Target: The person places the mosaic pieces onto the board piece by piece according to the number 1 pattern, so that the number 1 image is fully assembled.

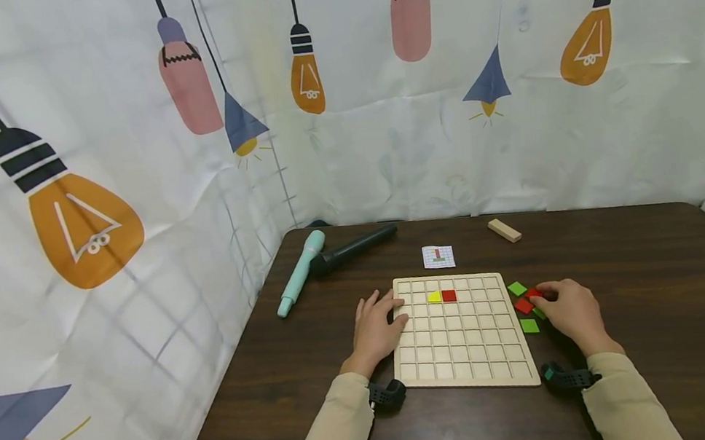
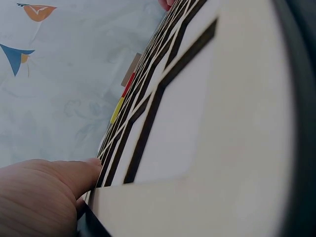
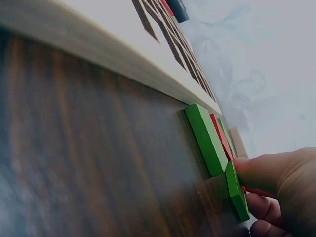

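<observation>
A pale wooden grid board (image 1: 465,384) lies on the table with a yellow tile (image 1: 434,297) and a red square tile (image 1: 449,296) side by side in an upper row. My left hand (image 1: 376,331) rests at the board's left edge, thumb and index fingertip on its rim, fingers relaxed. To the right of the board, my right hand (image 1: 571,310) is over a small group of loose tiles. Its thumb and fingers pinch a red tile (image 3: 261,192). Around the fingertips lie another red tile (image 1: 524,305) and several green tiles (image 1: 529,326).
Behind the board lies a small card (image 1: 438,257) printed with a coloured grid pattern. A wooden block (image 1: 504,231) is farther right. At the back left, a mint-green stick-like object (image 1: 301,274) touches a black one (image 1: 356,247). A patterned curtain (image 1: 383,150) hangs behind the table.
</observation>
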`<state>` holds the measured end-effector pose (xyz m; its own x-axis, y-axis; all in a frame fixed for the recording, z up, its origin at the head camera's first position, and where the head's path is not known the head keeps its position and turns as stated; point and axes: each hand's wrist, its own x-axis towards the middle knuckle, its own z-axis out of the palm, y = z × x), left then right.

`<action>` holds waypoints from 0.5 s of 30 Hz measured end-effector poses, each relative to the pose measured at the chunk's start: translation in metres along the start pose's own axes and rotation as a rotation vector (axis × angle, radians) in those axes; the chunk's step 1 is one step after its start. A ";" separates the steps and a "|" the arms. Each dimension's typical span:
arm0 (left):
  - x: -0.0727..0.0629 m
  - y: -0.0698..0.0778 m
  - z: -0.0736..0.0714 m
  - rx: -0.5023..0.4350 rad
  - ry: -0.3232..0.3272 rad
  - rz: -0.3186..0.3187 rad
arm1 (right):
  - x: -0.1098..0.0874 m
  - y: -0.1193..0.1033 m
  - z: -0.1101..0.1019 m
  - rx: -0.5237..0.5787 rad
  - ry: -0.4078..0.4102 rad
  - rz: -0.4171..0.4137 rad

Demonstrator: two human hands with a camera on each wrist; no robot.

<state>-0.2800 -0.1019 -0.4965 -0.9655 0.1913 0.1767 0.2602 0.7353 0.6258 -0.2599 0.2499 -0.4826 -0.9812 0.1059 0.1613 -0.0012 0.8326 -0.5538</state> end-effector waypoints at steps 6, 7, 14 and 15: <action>0.000 0.001 0.000 -0.007 -0.002 0.000 | 0.000 -0.001 -0.001 0.002 0.006 0.018; 0.000 0.001 -0.001 -0.004 -0.001 0.000 | 0.000 -0.001 -0.001 0.000 0.008 0.015; -0.002 0.001 -0.002 0.000 0.000 0.003 | -0.001 -0.001 0.003 0.002 0.048 -0.012; -0.002 0.001 -0.002 0.001 -0.002 0.004 | -0.002 -0.001 0.003 0.007 0.054 -0.009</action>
<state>-0.2776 -0.1030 -0.4950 -0.9644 0.1960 0.1776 0.2643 0.7354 0.6240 -0.2585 0.2475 -0.4852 -0.9693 0.1274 0.2103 -0.0120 0.8298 -0.5579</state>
